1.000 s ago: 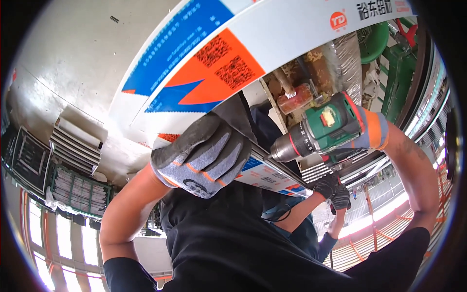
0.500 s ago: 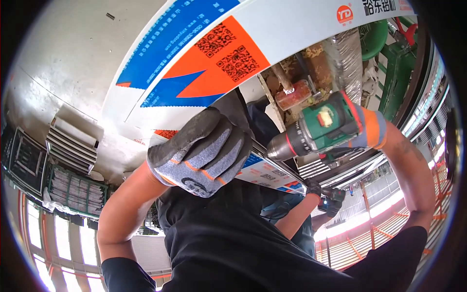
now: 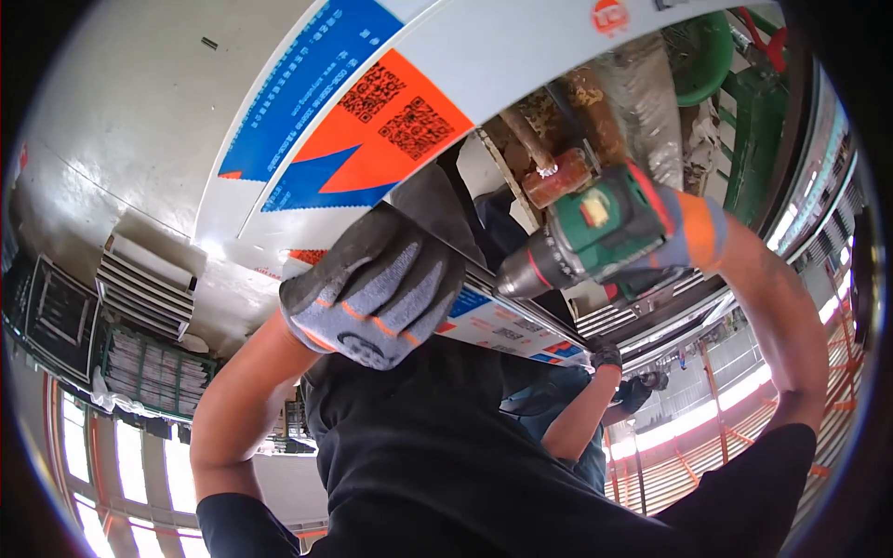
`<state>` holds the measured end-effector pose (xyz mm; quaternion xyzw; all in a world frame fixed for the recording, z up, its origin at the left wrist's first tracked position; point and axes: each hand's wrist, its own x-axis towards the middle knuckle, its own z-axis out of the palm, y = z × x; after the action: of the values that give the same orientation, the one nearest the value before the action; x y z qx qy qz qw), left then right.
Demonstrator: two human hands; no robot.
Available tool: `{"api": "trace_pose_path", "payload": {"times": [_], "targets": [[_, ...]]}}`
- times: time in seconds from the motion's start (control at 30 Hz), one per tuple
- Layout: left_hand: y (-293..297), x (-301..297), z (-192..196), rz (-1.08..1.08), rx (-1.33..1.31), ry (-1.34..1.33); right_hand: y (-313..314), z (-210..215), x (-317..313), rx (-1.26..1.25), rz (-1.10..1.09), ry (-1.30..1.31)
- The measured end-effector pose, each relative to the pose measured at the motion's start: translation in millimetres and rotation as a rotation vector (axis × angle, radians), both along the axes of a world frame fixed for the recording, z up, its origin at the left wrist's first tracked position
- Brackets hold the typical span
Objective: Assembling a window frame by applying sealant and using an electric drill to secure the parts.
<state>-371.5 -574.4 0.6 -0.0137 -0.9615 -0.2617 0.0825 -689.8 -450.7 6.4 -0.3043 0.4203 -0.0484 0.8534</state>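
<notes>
My left hand [image 3: 377,298], in a grey and black work glove, wraps its fingers round a long metal profile [image 3: 510,327] with printed protective film. My right hand [image 3: 693,232], gloved too, grips a green and black cordless drill [image 3: 609,216] by its handle. The drill's black chuck [image 3: 521,276] points left, close to the profile's edge beside my left hand. Whether its bit touches the metal cannot be seen. Above my hands, a broad white film-covered piece [image 3: 521,46] with blue and orange print crosses the view.
A red mallet-like tool [image 3: 556,179] lies beyond the drill, near a green bowl [image 3: 704,60] and a green metal frame [image 3: 755,153]. Along the profile to the right, a co-worker's gloved hand [image 3: 606,356] rests on it. Stacked profiles [image 3: 149,286] stand at left.
The drill and my right hand have shifted slightly left, and the printed piece above also sits further left in view. My left hand keeps its grip. The co-worker's farther hand has moved a little.
</notes>
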Motion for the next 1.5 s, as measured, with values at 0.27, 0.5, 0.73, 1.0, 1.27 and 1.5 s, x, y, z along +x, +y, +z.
{"api": "trace_pose_path", "payload": {"times": [0.27,0.5,0.73,1.0,1.27,1.5], "targets": [[1,-12,24,-0.007,0.042,-0.087,19,5,9,0.089,-0.034,0.169],[2,24,25,-0.004,-0.024,0.042,68,-5,-7,-0.350,-0.750,0.301],[-11,17,51,-0.071,0.057,-0.064,17,144,78,-0.766,-0.780,1.059],[-173,126,94,-0.168,0.099,0.096,-39,131,259,-0.415,-0.443,1.737],[-444,326,31,0.390,-0.256,-0.278,-77,98,356,-0.144,-0.376,1.817],[-538,257,50,0.409,-0.318,-0.181,-87,83,362,-0.012,-0.451,1.784]]}}
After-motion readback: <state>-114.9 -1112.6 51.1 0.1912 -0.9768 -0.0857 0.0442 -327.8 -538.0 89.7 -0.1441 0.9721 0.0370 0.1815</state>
